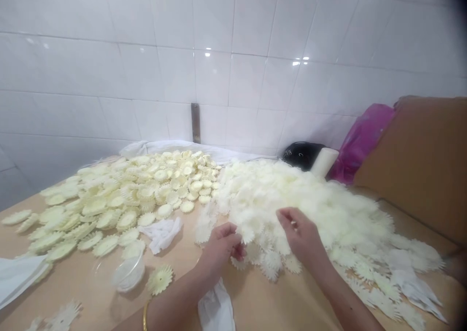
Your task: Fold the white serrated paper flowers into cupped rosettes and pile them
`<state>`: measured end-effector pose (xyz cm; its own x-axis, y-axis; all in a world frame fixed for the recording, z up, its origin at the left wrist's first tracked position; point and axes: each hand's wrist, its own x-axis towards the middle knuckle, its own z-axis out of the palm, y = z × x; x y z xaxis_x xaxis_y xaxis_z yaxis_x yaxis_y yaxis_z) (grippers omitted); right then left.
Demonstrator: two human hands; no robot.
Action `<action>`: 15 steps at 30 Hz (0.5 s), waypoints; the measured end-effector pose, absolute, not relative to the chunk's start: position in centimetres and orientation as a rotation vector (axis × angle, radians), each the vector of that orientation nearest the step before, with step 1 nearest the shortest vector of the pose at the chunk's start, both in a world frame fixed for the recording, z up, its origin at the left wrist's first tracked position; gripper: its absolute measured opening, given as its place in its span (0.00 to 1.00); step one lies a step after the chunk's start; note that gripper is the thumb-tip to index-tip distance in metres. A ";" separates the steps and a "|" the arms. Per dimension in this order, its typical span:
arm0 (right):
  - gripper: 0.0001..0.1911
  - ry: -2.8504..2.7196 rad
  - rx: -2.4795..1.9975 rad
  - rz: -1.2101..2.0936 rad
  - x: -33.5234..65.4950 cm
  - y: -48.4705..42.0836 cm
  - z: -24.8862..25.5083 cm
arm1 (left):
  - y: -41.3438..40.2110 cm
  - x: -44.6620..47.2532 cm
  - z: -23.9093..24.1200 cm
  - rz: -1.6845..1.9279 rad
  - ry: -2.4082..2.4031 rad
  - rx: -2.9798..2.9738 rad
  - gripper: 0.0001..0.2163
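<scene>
My left hand (223, 247) is closed, its fingertips pinching a pale cream, flower-shaped cutout (248, 234) at the front of a big loose pile. To the right, my right hand (301, 233) hovers over the same pile, thumb and forefinger pinched together. Whatever is between those fingers, if anything, is too small to make out. The pile of flat flower-shaped cutouts (328, 209) spreads around and behind both hands. Under my left wrist lies a white cloth (217, 309). A single yellowish notched disc (160, 279) rests beside my left forearm.
Layered yellowish discs (127, 194) are heaped at left. Near them are a clear plastic cup (128, 272), a crumpled white cloth (162, 233) and white sheets (16, 277). A cardboard box (419, 160), purple bag (365, 136), white roll (324, 162) and black bag (302, 155) stand back right.
</scene>
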<state>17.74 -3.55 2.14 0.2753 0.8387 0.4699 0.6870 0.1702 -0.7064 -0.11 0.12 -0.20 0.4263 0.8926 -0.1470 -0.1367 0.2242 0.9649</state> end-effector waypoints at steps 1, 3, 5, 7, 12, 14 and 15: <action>0.14 -1.444 -1.552 0.277 17.3 -4.2 2.0 | 0.0 -0.1 -0.3 0.830 0.849 1.132 0.07; 0.16 -1.380 -1.527 0.492 16.2 -5.2 1.7 | -0.2 0.0 -0.5 0.808 0.820 1.178 0.08; 0.20 -1.275 -1.486 0.686 14.9 -5.9 1.2 | -0.5 0.1 -0.5 0.788 0.781 1.223 0.08; 0.20 -1.188 -1.407 0.834 13.8 -6.4 0.8 | -0.9 0.2 -0.5 0.768 0.758 1.257 0.07; 0.15 -1.001 -1.264 0.845 12.3 -6.9 -0.2 | -1.5 0.4 -0.5 0.665 0.707 1.310 0.09; 0.17 -0.950 -1.283 0.796 12.0 -7.1 -0.7 | -1.7 0.5 -0.5 0.625 0.681 1.319 0.09; 0.18 -0.944 -1.295 0.793 11.9 -7.2 -1.0 | -1.8 0.5 -0.6 0.609 0.673 1.319 0.09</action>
